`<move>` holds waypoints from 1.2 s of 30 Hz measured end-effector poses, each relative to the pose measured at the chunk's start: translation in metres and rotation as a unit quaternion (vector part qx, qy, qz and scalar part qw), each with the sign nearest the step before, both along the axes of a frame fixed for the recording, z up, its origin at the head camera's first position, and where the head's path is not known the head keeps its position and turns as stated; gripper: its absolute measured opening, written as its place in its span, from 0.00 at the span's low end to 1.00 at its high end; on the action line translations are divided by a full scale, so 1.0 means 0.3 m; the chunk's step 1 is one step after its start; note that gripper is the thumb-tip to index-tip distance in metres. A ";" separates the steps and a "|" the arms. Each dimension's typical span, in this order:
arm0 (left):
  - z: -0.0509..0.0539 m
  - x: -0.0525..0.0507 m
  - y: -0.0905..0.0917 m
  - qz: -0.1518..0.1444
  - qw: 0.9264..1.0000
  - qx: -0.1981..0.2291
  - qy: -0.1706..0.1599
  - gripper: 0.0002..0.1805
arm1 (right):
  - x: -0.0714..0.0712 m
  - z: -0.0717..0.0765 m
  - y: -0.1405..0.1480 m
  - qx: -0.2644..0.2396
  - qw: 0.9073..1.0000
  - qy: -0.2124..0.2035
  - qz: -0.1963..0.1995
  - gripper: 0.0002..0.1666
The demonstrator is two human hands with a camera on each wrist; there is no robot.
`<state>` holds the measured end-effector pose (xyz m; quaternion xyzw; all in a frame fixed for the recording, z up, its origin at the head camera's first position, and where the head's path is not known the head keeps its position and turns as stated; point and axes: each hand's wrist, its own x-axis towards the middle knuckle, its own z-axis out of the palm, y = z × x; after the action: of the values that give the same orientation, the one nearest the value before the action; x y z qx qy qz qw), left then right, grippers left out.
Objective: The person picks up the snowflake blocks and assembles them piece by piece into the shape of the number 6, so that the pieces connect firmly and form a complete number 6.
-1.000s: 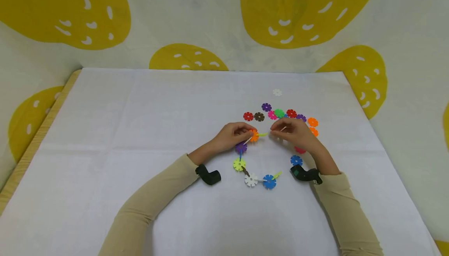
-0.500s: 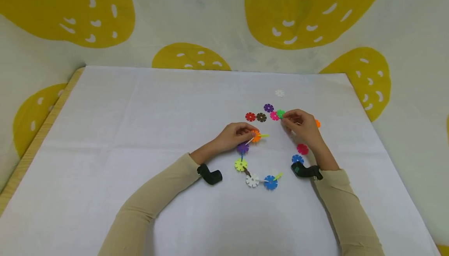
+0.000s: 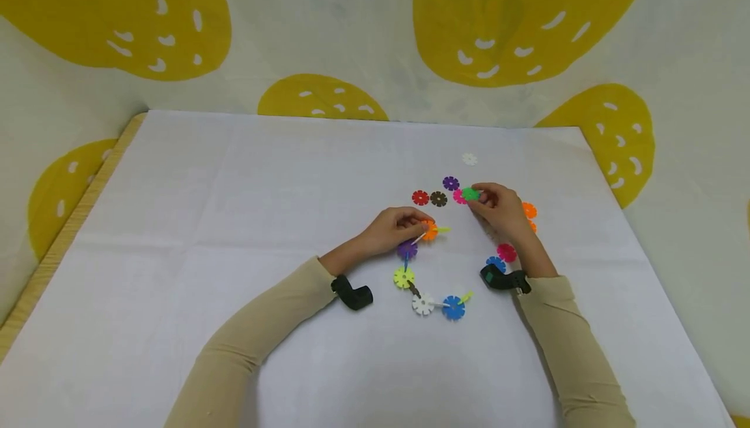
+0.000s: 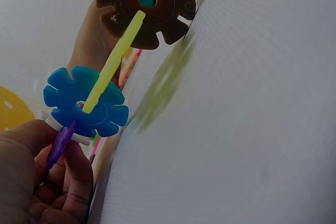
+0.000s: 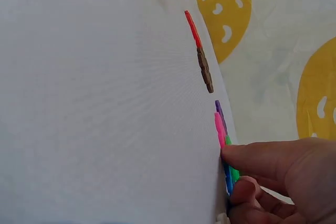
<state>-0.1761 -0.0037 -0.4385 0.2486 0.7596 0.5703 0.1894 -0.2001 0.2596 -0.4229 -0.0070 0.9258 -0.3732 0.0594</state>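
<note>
My left hand (image 3: 389,229) pinches an orange notched plastic disc (image 3: 430,231), one end of a curved chain of interlocking discs. A yellow disc (image 3: 443,229) stands upright in its far side. From there the chain bends through a purple disc (image 3: 407,250) and a yellow-green disc (image 3: 403,277) to a blue disc (image 3: 454,308). The left wrist view shows a brown disc (image 4: 149,32) and a blue disc (image 4: 105,121) face-on. Between thumb and forefinger my right hand (image 3: 500,210) holds a green notched disc (image 3: 471,194), over a pink disc (image 3: 459,197).
Loose red (image 3: 420,198), brown (image 3: 439,199) and purple discs (image 3: 450,183) lie behind the chain. A white disc (image 3: 469,159) lies farther back. Near the right forearm are orange (image 3: 530,210), crimson (image 3: 506,253) and blue discs (image 3: 495,263). White cloth (image 3: 263,174) covers the table.
My right hand has moved away from the chain's yellow end, back to the loose discs, and has taken hold of the green disc. The left hand keeps its grip on the chain.
</note>
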 end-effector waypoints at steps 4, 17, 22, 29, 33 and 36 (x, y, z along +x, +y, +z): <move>-0.001 -0.001 0.003 0.002 1.000 0.000 -0.003 0.15 | 0.009 0.007 -0.004 -0.006 1.000 -0.001 -0.019 0.25; -0.007 -0.002 0.000 0.036 0.999 0.002 0.011 0.15 | 0.070 0.043 -0.025 -0.061 0.997 0.037 -0.002 0.20; -0.011 -0.006 0.001 0.081 0.996 0.026 0.000 0.16 | 0.088 0.042 -0.025 -0.101 0.994 0.045 0.018 0.20; -0.021 -0.011 -0.005 0.123 0.991 0.060 -0.009 0.15 | 0.101 0.038 -0.032 -0.162 0.987 0.001 0.017 0.20; -0.016 -0.007 -0.007 0.113 0.992 0.052 -0.012 0.15 | 0.107 0.039 -0.054 -0.194 0.980 -0.049 -0.003 0.24; -0.014 -0.007 -0.009 0.102 0.994 0.040 -0.010 0.15 | 0.108 0.032 -0.075 -0.220 0.973 -0.071 -0.001 0.25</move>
<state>-0.1781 -0.0064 -0.4427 0.1717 0.7555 0.6193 0.1273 -0.1676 0.2371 -0.4133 0.0073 0.8143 -0.5676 0.1214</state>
